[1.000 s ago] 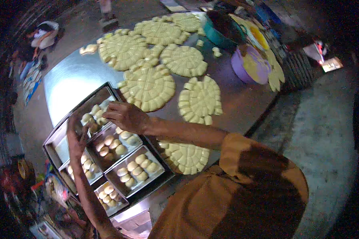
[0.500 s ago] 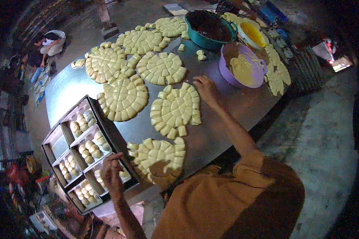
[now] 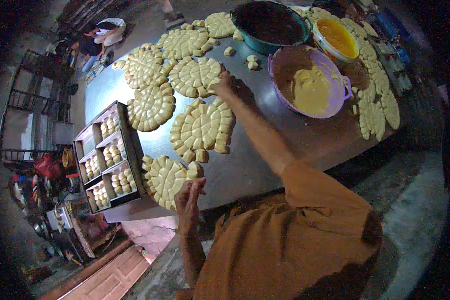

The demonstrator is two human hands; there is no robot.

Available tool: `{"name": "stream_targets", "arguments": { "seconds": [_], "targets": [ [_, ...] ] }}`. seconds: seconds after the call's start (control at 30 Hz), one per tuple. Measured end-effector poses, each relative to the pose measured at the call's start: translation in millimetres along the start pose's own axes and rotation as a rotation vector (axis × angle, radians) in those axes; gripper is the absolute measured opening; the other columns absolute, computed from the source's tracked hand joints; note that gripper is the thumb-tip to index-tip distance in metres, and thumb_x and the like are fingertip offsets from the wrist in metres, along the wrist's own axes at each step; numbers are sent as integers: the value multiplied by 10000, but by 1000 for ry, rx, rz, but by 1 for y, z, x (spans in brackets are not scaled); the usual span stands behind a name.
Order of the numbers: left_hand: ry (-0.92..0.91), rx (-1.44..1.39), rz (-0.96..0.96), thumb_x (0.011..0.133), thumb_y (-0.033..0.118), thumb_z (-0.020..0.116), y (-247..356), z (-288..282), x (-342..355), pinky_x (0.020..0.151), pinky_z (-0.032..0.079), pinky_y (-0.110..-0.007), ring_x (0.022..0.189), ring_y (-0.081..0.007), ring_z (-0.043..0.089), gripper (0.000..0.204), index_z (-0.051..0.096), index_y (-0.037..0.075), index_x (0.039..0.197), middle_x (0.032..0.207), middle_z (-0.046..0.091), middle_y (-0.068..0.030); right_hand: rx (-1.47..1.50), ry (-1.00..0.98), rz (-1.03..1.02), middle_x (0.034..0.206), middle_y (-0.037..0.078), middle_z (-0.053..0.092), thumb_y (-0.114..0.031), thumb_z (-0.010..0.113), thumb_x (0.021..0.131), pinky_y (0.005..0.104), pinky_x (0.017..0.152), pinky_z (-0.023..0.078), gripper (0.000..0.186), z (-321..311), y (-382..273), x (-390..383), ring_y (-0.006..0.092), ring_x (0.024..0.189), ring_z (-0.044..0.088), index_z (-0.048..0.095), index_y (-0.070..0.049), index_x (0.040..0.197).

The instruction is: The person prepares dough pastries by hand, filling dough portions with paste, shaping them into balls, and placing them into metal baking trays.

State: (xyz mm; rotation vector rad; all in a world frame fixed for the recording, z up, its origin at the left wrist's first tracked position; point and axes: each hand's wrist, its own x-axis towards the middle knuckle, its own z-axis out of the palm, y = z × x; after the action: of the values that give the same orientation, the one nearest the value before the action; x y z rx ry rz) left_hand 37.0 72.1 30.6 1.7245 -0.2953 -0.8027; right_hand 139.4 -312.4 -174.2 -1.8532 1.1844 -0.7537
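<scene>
Flat rounds of pale dough, cut into many small pieces, lie on the metal table (image 3: 257,165). My right arm stretches across to a far dough round (image 3: 192,76). At its right edge my right hand (image 3: 224,86) is closed, its bent fingers on an edge piece partly hidden by the hand. My left hand (image 3: 189,199) is beside the nearest dough round (image 3: 165,181), fingers loosely bent and apart, with nothing seen in them. Just beyond those fingers is a dough piece (image 3: 194,171). Between my hands lies another cut dough round (image 3: 203,126).
At left stands a dark tray (image 3: 134,150) with boxes of small dough balls. A purple basin (image 3: 346,92) of pale batter, a green basin (image 3: 245,42) with dark contents and a yellow-filled tub (image 3: 335,39) stand at right. Another person (image 3: 107,35) crouches beyond the table.
My view has shifted. My right hand has gone from bare table to the far dough round's edge. My left hand has moved from the tray to the nearest round.
</scene>
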Motion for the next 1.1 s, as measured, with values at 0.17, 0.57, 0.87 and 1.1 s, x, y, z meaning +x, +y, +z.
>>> {"name": "stream_targets", "arguments": {
  "seconds": [0.17, 0.57, 0.87, 1.1],
  "targets": [
    [-135, -406, -70, 968, 318, 558, -26, 44, 20, 894, 469, -357, 920, -187, 605, 380, 645, -31, 1091, 1008, 661, -118, 511, -570, 383, 947, 62, 621, -129, 788, 706, 333, 610, 521, 446, -90, 13, -11, 179, 737, 602, 589, -36, 1093],
    [-637, -414, -538, 961, 217, 590, -92, 128, 17, 758, 550, -283, 929, -180, 647, 329, 542, 10, 1212, 1079, 653, -100, 122, -603, 223, 971, 60, 615, -113, 788, 771, 279, 708, 536, 412, -246, 23, -306, 140, 781, 623, 613, -3, 1128],
    [-723, -351, -631, 961, 179, 588, -63, 145, 13, 780, 551, -265, 869, -170, 659, 267, 575, -16, 1142, 1022, 661, -111, 143, -203, 71, 972, 65, 616, -73, 698, 861, 280, 763, 538, 101, -325, 36, -294, 148, 838, 629, 690, 9, 920],
    [-682, -501, -556, 972, 196, 574, -71, 143, 6, 789, 547, -276, 894, -164, 655, 274, 575, -4, 1159, 1015, 664, -89, 398, -141, 82, 1123, 111, 604, -68, 668, 865, 307, 833, 523, 255, -317, 36, -280, 216, 978, 617, 614, -23, 1110]
  ]
}}
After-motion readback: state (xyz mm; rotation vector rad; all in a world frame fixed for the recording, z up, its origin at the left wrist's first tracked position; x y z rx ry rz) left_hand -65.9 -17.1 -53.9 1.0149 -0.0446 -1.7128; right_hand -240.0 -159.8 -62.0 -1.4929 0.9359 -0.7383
